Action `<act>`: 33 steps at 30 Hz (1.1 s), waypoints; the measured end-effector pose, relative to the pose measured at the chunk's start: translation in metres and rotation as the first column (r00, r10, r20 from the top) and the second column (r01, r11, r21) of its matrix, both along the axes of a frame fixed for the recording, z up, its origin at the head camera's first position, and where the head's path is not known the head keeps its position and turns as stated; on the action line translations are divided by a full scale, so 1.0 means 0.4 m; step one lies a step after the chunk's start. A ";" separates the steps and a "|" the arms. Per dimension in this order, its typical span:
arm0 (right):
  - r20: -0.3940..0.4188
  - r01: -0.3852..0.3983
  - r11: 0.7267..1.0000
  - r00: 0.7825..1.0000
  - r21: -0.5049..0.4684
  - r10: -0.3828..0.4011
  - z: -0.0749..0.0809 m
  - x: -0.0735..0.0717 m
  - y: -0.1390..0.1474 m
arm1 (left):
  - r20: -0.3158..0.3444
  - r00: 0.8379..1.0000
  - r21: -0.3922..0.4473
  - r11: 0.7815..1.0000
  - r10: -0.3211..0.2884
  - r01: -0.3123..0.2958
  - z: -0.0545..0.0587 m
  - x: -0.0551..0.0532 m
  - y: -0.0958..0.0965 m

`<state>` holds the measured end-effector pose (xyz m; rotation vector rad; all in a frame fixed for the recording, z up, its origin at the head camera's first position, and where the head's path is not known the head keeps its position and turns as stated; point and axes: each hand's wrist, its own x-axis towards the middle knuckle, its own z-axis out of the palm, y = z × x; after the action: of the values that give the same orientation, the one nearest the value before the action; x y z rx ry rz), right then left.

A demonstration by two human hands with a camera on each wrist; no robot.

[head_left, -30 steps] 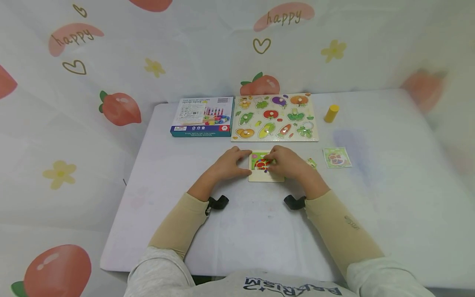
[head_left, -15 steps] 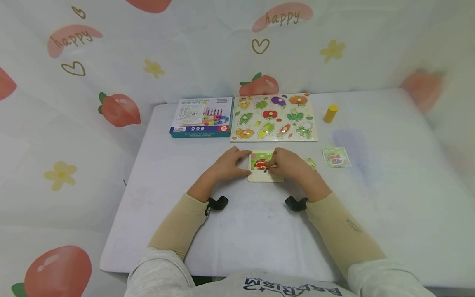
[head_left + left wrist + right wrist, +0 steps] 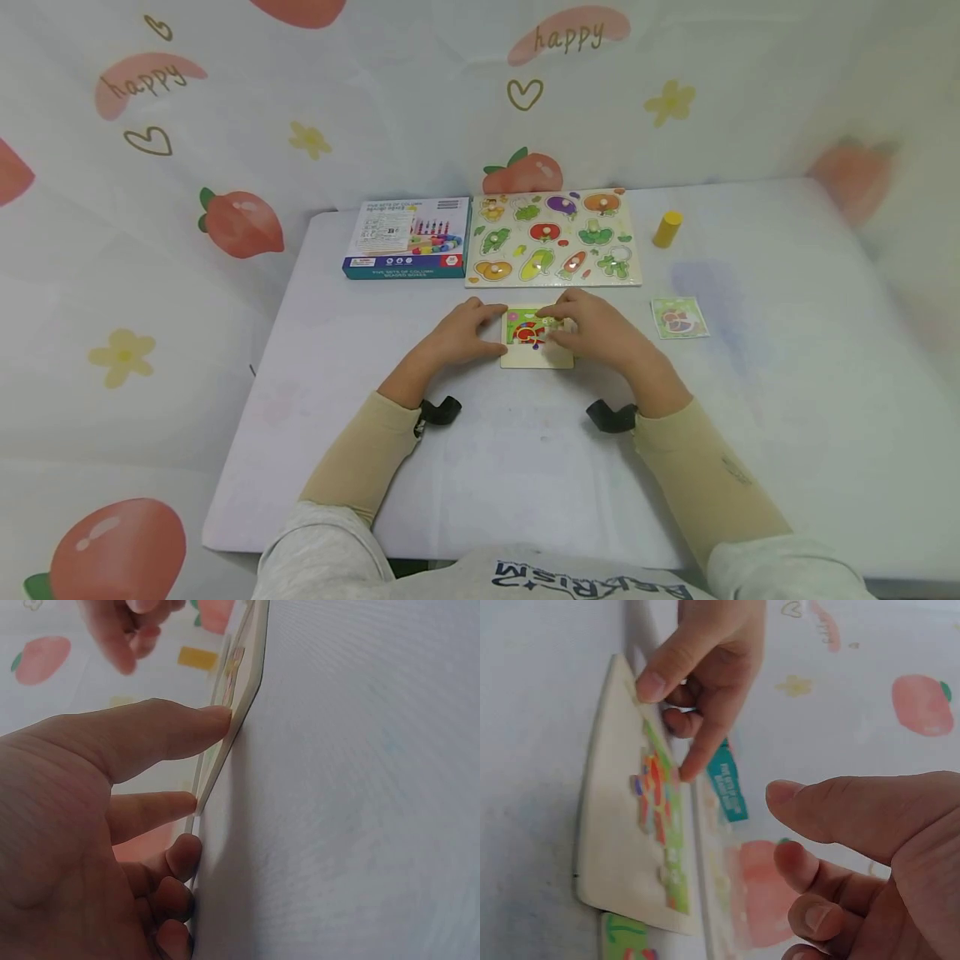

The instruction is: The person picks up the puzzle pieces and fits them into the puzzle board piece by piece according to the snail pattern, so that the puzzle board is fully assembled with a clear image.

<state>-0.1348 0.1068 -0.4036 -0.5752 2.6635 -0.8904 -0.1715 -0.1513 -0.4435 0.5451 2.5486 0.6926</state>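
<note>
A small wooden puzzle board (image 3: 536,358) lies on the table, with a green picture of red, orange and blue parts; the red part (image 3: 656,787) of the picture shows in the right wrist view. My left hand (image 3: 461,332) touches the board's left side with thumb and index fingertips, both nearly straight, the other fingers bent. Above the board's right side, my right hand (image 3: 600,329) holds its thumb apart from its fingers, with nothing seen between them. Beyond the board's edge in the right wrist view lies a green puzzle piece (image 3: 622,937); in the head view the right hand hides it.
Behind the board lie a boxed bead set (image 3: 405,242) and a large vegetable puzzle (image 3: 555,237). A yellow cylinder (image 3: 667,229) stands at the back right. A small picture card (image 3: 679,317) lies right of the right hand. A patterned cloth (image 3: 420,83) hangs behind the table.
My right hand has gone from pinching above the picture to spread thumb and fingers, and has shifted slightly right, now covering the loose piece in the head view. The left hand stays put.
</note>
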 end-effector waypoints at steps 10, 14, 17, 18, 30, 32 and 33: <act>-0.065 0.036 0.999 0.997 -0.031 -0.038 0.053 0.024 0.030 | -0.004 1.000 -0.004 1.000 -0.003 0.003 0.001 0.001 0.002; -0.122 0.033 0.999 0.992 -0.040 -0.037 0.066 0.030 0.049 | -0.008 1.000 0.002 1.000 -0.006 0.006 0.001 0.001 0.001; -0.162 0.040 0.998 0.986 -0.053 -0.048 0.074 0.033 0.065 | -0.013 1.000 0.002 1.000 -0.012 0.012 0.002 0.002 0.001; -0.171 0.042 0.997 0.984 -0.059 -0.052 0.077 0.034 0.070 | -0.014 1.000 0.002 1.000 -0.014 0.014 0.001 0.002 0.000; -0.191 0.098 0.992 0.975 -0.078 -0.112 0.093 0.047 0.130 | -0.009 1.000 0.003 1.000 -0.008 0.008 0.002 0.003 0.000; -0.178 0.107 0.992 0.977 -0.075 -0.118 0.094 0.047 0.140 | -0.009 1.000 0.004 1.000 -0.007 0.007 0.001 0.003 0.001; -0.173 0.113 0.991 0.977 -0.070 -0.123 0.094 0.048 0.145 | -0.009 1.000 0.003 1.000 -0.006 0.006 0.001 0.002 0.001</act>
<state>-0.1157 0.1647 -0.3660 -0.5375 2.8649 -0.9987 -0.1705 -0.1510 -0.4430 0.5587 2.5534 0.6939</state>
